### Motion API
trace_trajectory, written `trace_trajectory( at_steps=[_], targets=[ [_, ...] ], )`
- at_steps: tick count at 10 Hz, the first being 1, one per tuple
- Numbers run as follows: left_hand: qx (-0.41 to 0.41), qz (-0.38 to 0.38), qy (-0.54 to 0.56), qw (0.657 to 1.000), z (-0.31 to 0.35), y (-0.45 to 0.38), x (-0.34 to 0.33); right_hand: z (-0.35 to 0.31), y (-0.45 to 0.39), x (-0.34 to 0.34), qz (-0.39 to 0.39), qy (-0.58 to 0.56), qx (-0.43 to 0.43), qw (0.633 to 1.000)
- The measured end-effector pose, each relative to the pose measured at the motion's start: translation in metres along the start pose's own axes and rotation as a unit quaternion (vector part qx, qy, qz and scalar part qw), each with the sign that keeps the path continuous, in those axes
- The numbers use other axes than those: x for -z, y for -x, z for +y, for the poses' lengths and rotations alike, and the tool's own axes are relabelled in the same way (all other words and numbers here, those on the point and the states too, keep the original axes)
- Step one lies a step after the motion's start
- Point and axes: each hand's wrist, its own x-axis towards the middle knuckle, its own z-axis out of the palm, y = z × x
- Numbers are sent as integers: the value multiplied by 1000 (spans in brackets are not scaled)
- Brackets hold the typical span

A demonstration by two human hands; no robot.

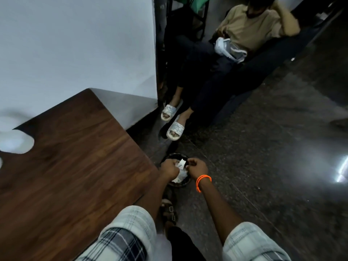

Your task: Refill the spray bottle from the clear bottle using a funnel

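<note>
No spray bottle, clear bottle or funnel shows in the head view. My left hand and my right hand are held close together, low over a small black bin on the floor beside the table corner. Both hands have curled fingers and pinch a crumpled piece of white paper between them. More white paper lies inside the bin below. An orange band is on my right wrist.
The brown wooden table fills the left, with a blurred white object at its left edge. A white wall panel stands behind it. Another person sits on the dark floor at the upper right, their sandalled feet near the bin.
</note>
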Motion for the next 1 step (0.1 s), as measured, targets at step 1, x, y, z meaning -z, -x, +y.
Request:
trace_trajectory(
  at_steps=[1],
  targets=[
    [9, 23, -1, 1000, -9, -13, 10, -3, -7, -1, 8, -23, 1, 1000]
  ],
)
